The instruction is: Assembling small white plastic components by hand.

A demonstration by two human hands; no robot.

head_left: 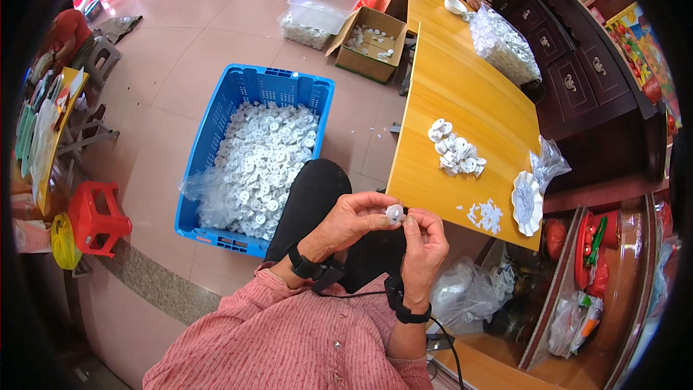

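From above I see a long yellow table (462, 94) on my right and a blue crate (238, 94) of small white plastic discs on the floor to my left, within reach, seemingly as stock. A loose pile of discs (455, 152) lies on the table. My left hand (354, 220) and right hand (424, 245) meet before my chest, fingers pinched together on one white disc (394, 213), held up close.

Two hands, the left hand (354, 218) and the right hand (424, 242), pinch one small white plastic disc (394, 213), with one blue crate (216, 137) of uncountable discs to their left and two loose piles (455, 153) on one yellow table (462, 87) beyond.
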